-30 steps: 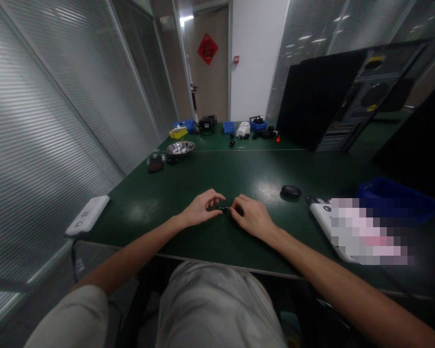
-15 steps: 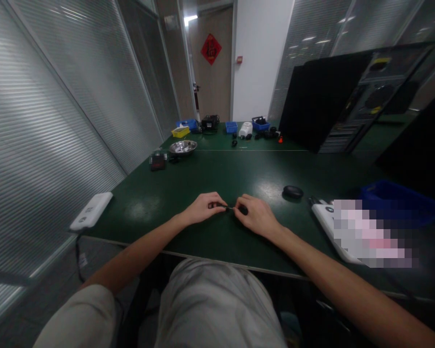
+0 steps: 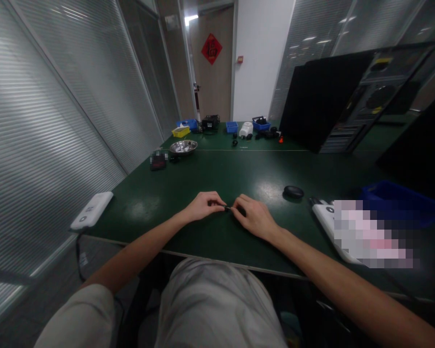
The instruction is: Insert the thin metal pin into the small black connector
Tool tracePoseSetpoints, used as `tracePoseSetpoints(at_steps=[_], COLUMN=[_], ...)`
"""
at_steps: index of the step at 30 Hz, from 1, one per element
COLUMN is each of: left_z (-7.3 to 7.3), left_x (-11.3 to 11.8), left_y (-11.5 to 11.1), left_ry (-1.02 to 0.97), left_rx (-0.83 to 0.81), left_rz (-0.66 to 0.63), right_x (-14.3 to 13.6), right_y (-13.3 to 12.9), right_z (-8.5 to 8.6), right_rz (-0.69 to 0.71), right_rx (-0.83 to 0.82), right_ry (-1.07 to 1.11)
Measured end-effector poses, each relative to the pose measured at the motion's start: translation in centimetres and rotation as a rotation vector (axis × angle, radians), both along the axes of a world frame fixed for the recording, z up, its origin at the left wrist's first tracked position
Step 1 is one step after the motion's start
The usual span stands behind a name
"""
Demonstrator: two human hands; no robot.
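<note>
Over the near part of the green table (image 3: pixel 210 171), my left hand (image 3: pixel 204 205) pinches a tiny dark piece (image 3: pixel 226 209) between thumb and fingertips. Facing it, my right hand (image 3: pixel 253 216) is closed in a pinch, its fingertips right by that piece. A thin, light-coloured bit shows between the two sets of fingertips; it is too small to name. Beyond my right hand lies a black oval case (image 3: pixel 293 192), apart from it.
To the right are a white device (image 3: pixel 324 217), partly pixelated, and a blue bin (image 3: pixel 402 200). A white power bank-like box (image 3: pixel 92 210) lies on the left edge. Farther back stand a metal dish (image 3: pixel 183 147), small trays and a large black computer case (image 3: pixel 326 101).
My right hand's fingertips have shifted slightly left, closer to my left hand's fingers. Both hands keep their pinch; the other objects stay put.
</note>
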State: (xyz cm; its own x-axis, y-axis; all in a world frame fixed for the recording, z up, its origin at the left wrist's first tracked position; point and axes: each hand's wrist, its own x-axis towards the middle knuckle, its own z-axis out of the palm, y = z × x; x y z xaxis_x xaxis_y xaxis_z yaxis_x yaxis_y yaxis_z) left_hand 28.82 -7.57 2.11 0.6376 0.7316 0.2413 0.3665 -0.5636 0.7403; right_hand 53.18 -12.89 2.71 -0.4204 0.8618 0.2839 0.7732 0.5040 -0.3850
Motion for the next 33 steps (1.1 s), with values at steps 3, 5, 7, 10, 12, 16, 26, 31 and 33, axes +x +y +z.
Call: tracePoseSetpoints(at_steps=[3, 5, 7, 10, 12, 16, 26, 31, 33], left_z=[0.0, 0.0, -0.1, -0.4, -0.5, -0.6, -0.1, 0.1, 0.1], left_x=[0.0, 0.0, 0.0, -0.1, -0.1, -0.1, 0.1, 0.3, 0.3], left_y=[0.0, -0.1, 0.0, 0.1, 0.2, 0.2, 0.0, 0.3, 0.3], left_ry=[-0.007, -0.009, -0.013, -0.028, -0.035, -0.054, -0.119, -0.05, -0.037], left_rx=[0.001, 0.006, 0.013, 0.017, 0.012, -0.007, -0.039, -0.04, -0.023], left_rz=[-0.009, -0.025, -0.034, -0.026, -0.023, -0.017, 0.038, 0.128, 0.116], right_x=[-0.2, -0.5, -0.8, -1.2, -1.3, -1.2, -1.2, -1.2, -1.2], right_y=[0.0, -0.1, -0.1, -0.2, -0.1, 0.1, 0.1, 0.2, 0.2], right_z=[0.1, 0.2, 0.2, 0.2, 0.0, -0.3, -0.2, 0.0, 0.0], right_rz=[0.003, 0.008, 0.02, 0.037, 0.043, 0.053, 0.024, 0.004, -0.01], right_rx=[-0.003, 0.003, 0.019, 0.04, 0.051, 0.061, 0.045, 0.015, 0.002], right_ry=[-0.034, -0.065, -0.087, -0.104, -0.109, -0.108, -0.104, -0.091, -0.075])
